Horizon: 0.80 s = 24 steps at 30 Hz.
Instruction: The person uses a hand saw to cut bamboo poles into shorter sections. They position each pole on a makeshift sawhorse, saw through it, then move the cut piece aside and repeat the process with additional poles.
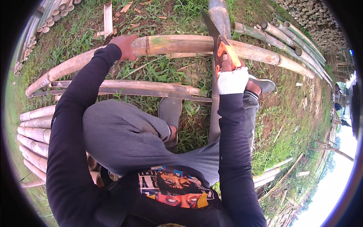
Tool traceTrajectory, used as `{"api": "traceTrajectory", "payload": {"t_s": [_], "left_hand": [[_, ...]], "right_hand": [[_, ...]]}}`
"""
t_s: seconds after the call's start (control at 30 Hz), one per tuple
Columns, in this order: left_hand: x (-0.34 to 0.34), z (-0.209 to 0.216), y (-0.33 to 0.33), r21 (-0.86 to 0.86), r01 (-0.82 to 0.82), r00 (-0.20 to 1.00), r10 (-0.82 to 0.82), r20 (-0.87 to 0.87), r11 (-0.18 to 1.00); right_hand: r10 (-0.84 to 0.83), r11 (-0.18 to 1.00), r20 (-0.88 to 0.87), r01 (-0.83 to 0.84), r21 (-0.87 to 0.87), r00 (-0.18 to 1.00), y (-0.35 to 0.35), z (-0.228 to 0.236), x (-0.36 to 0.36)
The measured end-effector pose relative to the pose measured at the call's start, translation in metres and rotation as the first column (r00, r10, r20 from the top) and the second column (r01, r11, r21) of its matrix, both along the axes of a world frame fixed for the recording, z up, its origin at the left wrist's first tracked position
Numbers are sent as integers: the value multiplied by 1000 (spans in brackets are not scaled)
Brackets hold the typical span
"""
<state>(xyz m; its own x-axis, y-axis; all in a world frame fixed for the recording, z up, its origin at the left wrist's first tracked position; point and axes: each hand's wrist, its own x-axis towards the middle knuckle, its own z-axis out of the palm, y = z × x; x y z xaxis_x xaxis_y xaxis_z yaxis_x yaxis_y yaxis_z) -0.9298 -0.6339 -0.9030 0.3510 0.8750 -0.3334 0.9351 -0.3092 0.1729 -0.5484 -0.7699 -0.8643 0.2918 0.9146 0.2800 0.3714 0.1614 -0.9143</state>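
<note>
A long bamboo pole [177,44] lies crosswise in front of me, over another bamboo pole [220,17] that runs away from me. My left hand [126,47] is wrapped over the crosswise pole, left of its middle, and grips it. In a partly white glove, my right hand [231,75] closes around the orange handle of a handsaw [211,27]. The saw's dark blade crosses the pole beside the spot where the two poles meet and points away from me. Whether its teeth are in the bamboo I cannot tell.
Split bamboo lengths [151,87] lie between the pole and my legs. Cut bamboo poles [36,128] are stacked at my left, with more poles [291,39] at the far right. A flat bamboo piece [108,19] rests on the grass. My shoes [169,113] stand near the supporting pole.
</note>
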Motion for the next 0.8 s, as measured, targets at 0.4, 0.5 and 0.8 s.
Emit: {"api": "traceTrajectory", "payload": {"t_s": [0.4, 0.5, 0.8], "left_hand": [[-1, -10, -1, 25, -5, 1000, 5, 20, 1000], [1, -5, -1, -33, -32, 999, 33, 19, 999], [0, 0, -1, -36, 5, 1000, -5, 1, 999]], "right_hand": [[-236, 953, -54, 220, -208, 970, -195, 19, -4], [-81, 990, -95, 69, -123, 992, -54, 6, -3], [-217, 950, -119, 181, -255, 969, -185, 13, -4]]}}
